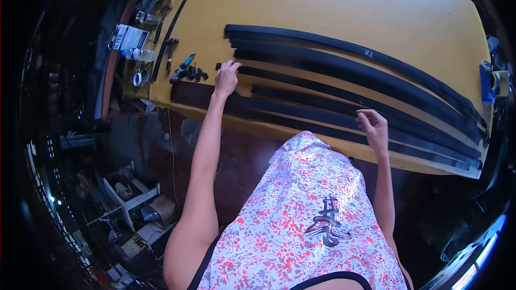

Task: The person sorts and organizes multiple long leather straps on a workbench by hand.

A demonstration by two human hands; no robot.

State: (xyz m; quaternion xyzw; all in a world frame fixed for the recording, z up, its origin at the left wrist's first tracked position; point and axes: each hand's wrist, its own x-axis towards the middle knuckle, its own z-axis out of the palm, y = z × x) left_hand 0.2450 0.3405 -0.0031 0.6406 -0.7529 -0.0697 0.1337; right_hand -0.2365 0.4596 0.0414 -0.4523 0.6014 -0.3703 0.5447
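Several long black strips (344, 64) lie side by side across a yellow table (333, 5). My left hand (226, 78) reaches far out and its fingers pinch the left end of a thin black strip (301, 83). My right hand (373, 129) rests nearer to me on a lower black strip (322, 118), fingers curled down onto it. The widest curved strip (376, 53) at the back bears a pale "XL" mark.
Small black pieces and a blue-handled tool (185, 63) lie at the table's left end. Beyond the left edge a cluttered shelf holds a box (128, 36), a plastic bottle (141, 53) and a tape roll (137, 79). A blue item (490, 80) sits at the right edge.
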